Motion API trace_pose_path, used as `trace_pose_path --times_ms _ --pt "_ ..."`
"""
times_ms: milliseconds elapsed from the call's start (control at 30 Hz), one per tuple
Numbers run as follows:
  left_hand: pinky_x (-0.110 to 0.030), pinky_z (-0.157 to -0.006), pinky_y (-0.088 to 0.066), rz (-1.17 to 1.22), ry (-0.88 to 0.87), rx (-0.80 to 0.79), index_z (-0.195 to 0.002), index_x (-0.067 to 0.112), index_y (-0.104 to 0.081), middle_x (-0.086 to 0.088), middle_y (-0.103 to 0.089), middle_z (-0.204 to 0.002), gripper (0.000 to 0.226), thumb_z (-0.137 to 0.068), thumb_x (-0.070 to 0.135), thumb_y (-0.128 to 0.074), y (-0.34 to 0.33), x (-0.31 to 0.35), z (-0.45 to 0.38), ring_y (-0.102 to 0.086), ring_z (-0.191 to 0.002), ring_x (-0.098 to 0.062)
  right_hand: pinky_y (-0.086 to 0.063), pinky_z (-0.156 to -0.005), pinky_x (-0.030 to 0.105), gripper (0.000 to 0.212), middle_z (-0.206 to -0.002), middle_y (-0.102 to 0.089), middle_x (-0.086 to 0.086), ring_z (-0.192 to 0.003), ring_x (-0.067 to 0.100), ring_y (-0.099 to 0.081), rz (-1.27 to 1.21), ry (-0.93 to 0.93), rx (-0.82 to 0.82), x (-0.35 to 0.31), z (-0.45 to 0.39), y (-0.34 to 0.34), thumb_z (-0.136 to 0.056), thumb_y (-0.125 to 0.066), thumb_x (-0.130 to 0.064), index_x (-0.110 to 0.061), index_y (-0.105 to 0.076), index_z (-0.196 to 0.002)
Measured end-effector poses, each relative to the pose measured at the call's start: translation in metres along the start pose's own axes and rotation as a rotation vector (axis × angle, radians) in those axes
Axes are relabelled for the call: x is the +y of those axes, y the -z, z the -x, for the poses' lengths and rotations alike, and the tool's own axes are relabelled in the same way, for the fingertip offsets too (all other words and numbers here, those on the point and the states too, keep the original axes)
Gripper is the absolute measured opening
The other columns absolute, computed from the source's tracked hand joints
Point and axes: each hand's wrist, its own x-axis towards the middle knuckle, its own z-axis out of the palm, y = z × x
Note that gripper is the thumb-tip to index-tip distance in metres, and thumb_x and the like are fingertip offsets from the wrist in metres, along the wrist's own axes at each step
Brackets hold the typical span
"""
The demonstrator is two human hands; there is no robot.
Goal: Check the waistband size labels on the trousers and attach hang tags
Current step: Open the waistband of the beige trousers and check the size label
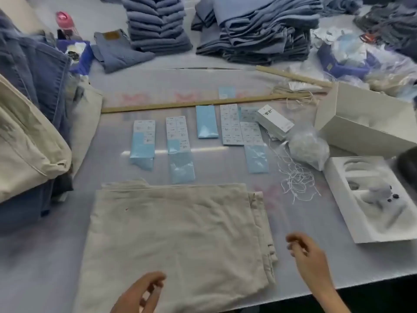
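my left hand point(137, 294) is over the near edge of the folded beige trousers point(178, 242), fingers loosely curled, nothing in it. can't tell if it touches the cloth. my right hand point(309, 256) hangs just off the trousers' right edge, above the table point(316, 269), fingers loosely bent, also holding nothing. both blurred.

trousers lie flat at the near middle of the table, folded, layered edges showing on the right side. waistband and size label not visible from here.

beyond the trousers: strips of sticker sheets on blue backing point(143, 141), laid out side by side in a loose row. a stack of white hang tags point(274, 122) sits at the right end of that row, tilted. just beside it a clear bag of white strings point(309, 150), and loose white strings point(297, 181) scattered on the table between the bag and the trousers.

a long wooden stick point(191, 103) lies across the table behind the stickers. right side: an open white box with a moulded insert point(370, 199), another white box point(365, 123) behind it.

left: a pile of beige and blue denim garments point(29, 123). far side: stacks of folded blue jeans point(155, 23).
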Motion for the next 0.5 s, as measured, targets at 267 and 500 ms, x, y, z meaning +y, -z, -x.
trace_pose_path --times_ms 267,500 --pt "-0.059 -0.122 -0.011 -0.511 -0.252 -0.352 -0.147 0.018 -0.052 -0.012 -0.040 -0.159 0.056 -0.092 0.029 -0.045 -0.138 0.121 -0.072 -0.036 -0.147 -0.039 -0.045 -0.100 0.037 0.041 -0.117 -0.056 0.006 -0.109 0.023 -0.054 0.082 0.085 -0.146 -0.039 -0.024 -0.107 -0.087 -0.074 -0.018 -0.012 -0.060 -0.125" --pt "-0.037 -0.089 -0.053 0.001 -0.142 -0.054 -0.118 0.022 -0.066 -0.001 -0.065 -0.122 0.027 -0.095 0.016 -0.054 -0.154 0.154 -0.070 -0.066 -0.108 -0.027 -0.042 -0.106 0.036 0.042 -0.128 -0.055 0.002 -0.120 0.025 -0.043 0.318 0.285 -0.165 -0.023 0.001 -0.088 -0.089 -0.069 -0.023 -0.021 -0.062 -0.130"
